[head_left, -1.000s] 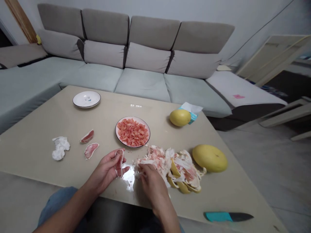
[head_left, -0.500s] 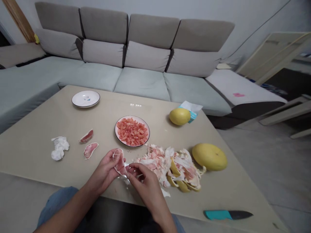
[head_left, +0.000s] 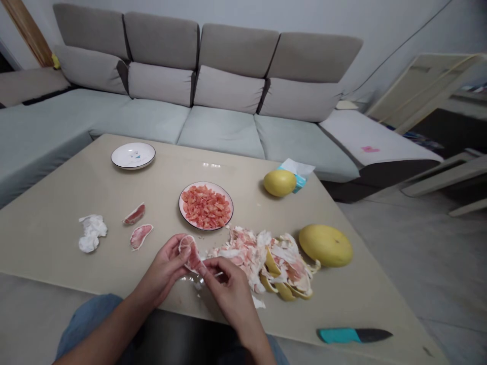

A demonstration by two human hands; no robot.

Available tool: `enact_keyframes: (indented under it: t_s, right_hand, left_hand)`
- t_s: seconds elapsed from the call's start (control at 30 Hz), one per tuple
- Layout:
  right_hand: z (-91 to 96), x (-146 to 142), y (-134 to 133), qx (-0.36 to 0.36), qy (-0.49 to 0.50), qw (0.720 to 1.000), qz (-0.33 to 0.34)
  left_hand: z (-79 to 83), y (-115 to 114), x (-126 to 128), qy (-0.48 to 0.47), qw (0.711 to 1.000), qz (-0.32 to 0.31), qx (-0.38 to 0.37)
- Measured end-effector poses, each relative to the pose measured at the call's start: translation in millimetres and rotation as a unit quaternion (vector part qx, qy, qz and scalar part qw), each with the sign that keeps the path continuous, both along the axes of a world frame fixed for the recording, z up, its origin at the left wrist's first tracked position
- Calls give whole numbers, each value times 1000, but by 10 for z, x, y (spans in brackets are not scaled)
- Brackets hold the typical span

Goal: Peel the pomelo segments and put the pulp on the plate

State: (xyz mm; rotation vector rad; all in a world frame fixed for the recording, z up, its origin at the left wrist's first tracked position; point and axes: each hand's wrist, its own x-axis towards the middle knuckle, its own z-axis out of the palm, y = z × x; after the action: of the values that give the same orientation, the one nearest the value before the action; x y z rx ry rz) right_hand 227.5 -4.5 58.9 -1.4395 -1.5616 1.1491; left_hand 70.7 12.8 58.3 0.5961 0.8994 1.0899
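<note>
Left hand, raised from the wrist, fingers curled around a pink, crescent-shaped pomelo segment. Right hand, angled inward, fingers pressed together, pinching its edge.

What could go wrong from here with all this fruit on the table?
The pomelo segment is pinched between the left hand and right hand, and its flesh looks exposed, so it might tear and drop. The pile of pith and peel almost touches the plate of fruit pulp, so scraps could fall in. The knife lies near the edge of the table, where a careless elbow might knock it off.
</note>
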Motion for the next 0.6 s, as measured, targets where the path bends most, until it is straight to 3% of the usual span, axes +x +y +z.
enact_keyframes:
  t_s: [0.1, 0.23, 0.6]
  right_hand:
    - [39, 21, -3, -24, 15, 999, 37]
    - [62, 31, 6, 9, 57, 998, -30]
    - [37, 42, 25, 5, 94, 994, -53]
  left_hand:
    - [-25, -19, 11, 49, 998, -42, 14]
    - [-76, -36, 21, 89, 991, -88, 52]
    - [-69, -44, 10, 146, 980, -103, 93]
